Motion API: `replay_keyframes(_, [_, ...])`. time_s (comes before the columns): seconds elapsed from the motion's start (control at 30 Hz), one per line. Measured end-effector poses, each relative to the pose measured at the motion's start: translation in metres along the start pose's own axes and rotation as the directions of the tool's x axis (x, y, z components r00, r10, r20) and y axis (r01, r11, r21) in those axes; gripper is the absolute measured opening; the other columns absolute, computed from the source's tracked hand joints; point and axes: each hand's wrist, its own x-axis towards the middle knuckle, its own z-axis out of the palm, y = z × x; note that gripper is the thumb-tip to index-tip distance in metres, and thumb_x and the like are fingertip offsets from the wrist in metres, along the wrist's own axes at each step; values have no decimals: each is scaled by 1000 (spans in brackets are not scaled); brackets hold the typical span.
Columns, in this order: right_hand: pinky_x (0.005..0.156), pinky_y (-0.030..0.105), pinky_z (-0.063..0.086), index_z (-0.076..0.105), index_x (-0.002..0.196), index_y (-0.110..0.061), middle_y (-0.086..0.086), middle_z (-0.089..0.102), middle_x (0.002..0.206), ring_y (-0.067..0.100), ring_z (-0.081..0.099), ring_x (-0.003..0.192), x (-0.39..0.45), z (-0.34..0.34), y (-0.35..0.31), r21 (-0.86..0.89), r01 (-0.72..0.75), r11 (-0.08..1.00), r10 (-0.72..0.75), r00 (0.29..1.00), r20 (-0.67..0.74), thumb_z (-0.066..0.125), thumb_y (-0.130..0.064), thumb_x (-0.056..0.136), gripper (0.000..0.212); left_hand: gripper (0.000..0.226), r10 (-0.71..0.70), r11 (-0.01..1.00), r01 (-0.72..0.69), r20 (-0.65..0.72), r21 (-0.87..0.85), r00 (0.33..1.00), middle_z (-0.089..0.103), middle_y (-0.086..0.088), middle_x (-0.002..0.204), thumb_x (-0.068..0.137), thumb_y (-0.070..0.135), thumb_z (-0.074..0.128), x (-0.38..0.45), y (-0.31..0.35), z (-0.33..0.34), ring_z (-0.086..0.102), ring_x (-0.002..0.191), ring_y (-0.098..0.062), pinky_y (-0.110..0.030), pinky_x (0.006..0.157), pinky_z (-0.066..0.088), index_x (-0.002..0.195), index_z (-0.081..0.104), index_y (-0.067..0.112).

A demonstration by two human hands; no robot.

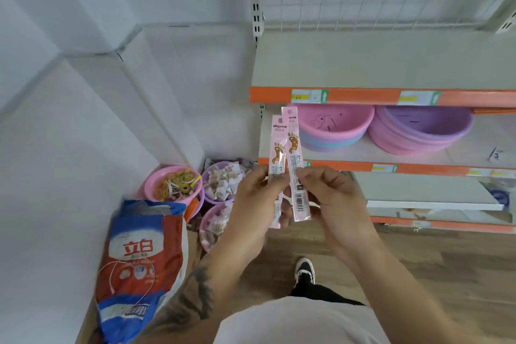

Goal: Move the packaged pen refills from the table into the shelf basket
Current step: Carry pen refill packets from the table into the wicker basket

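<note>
Both hands pinch a slim pink packet each, held upright in front of the shelving: the left hand (252, 198) grips one pen refill packet (277, 165) between thumb and fingers near its lower half, and the right hand (326, 198) pinches a second refill packet (293, 153) just beside it, the two packets nearly touching and crossing slightly at the top. Each packet shows a brown foot-shaped print and small lettering too blurred to read.

Behind the packets, on the middle shelf (460, 155), sits a stack of pink and teal basins (332, 128), the top one showing only faint dark marks inside; beside it stands a stack of purple and pink basins (421, 128). Their far rims are hidden by the orange shelf edge (363, 95) above.

Low at the left, a pink bowl (173, 183) holds yellow and orange rubber bands, a purple bowl (223, 180) holds small wrapped pieces, and a third bowl (213, 225) is partly covered by the left wrist. A red, white and blue detergent bag (139, 262) lies nearest, its lower end cut off by the frame.
</note>
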Motion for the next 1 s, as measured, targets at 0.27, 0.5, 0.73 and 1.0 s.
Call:
replay_keyframes(0.27, [60, 49, 50, 73, 98, 0, 27, 70, 84, 38, 55, 56, 79, -42, -45, 42, 68, 997, -70, 997, 29, 57, -17, 104, 24, 19, 59, 994, -54, 43, -95, 997, 68, -18, 80, 101, 17, 62, 62, 34, 71, 61, 63, -31, -29, 48, 43, 92, 78, 21])
replay_keyframes(0.5, [59, 43, 52, 71, 98, -1, 26, 68, 86, 37, 55, 63, 115, -49, -61, 66, 100, 993, -104, 993, 56, 56, -12, 104, 19, 20, 165, 985, -162, 39, -55, 986, 66, -19, 79, 88, 33, 76, 103, 43, 83, 58, 59, -30, -30, 47, 48, 96, 75, 15])
replay_keyframes(0.73, [68, 42, 51, 74, 90, -13, 29, 70, 88, 43, 66, 71, 130, -35, -71, 3, 133, 991, -132, 987, 93, 53, -17, 106, 27, 30, 248, 968, -247, -3, -50, 969, 70, -27, 88, 85, 34, 81, 126, 59, 66, 57, 69, -40, -37, 55, 51, 104, 76, 11])
replay_keyframes(1.0, [67, 34, 52, 62, 114, -29, 0, 73, 80, 20, 65, 69, 130, -5, -93, -373, 395, 840, -413, 910, 34, 71, -8, 94, 31, 32, 275, 961, -274, 83, -28, 958, 61, -29, 77, 82, 27, 83, 142, 102, 43, 52, 55, -33, -34, 50, 50, 95, 73, 0])
